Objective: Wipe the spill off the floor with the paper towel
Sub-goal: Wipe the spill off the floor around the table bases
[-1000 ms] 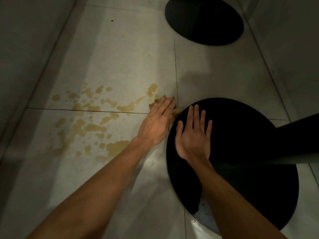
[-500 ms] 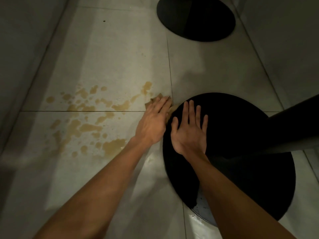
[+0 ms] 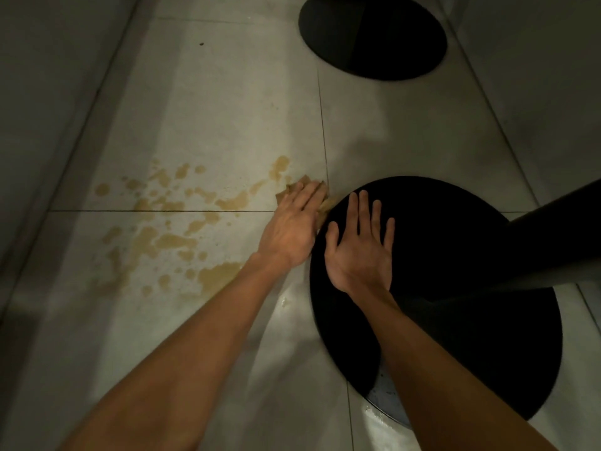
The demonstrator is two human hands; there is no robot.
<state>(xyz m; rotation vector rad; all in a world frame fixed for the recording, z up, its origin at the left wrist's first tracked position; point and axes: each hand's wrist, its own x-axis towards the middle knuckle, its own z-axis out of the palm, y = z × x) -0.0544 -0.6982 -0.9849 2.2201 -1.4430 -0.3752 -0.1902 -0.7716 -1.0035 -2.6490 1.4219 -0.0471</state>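
Observation:
A tan spill (image 3: 169,236) spreads in blotches over two pale floor tiles left of centre. My left hand (image 3: 292,226) presses flat on a brown, soaked paper towel (image 3: 286,193) at the spill's right end, beside the edge of a round black table base (image 3: 455,304). Only the towel's corners show past my fingers. My right hand (image 3: 357,249) rests flat with fingers spread on the black base, holding nothing.
A dark table post (image 3: 553,242) rises from the base toward the right edge. A second round black base (image 3: 374,37) lies at the top. A grey wall or panel (image 3: 42,109) runs along the left, another along the right.
Both hands stay almost in place; my left hand with the towel has shifted slightly. The view has drifted a little.

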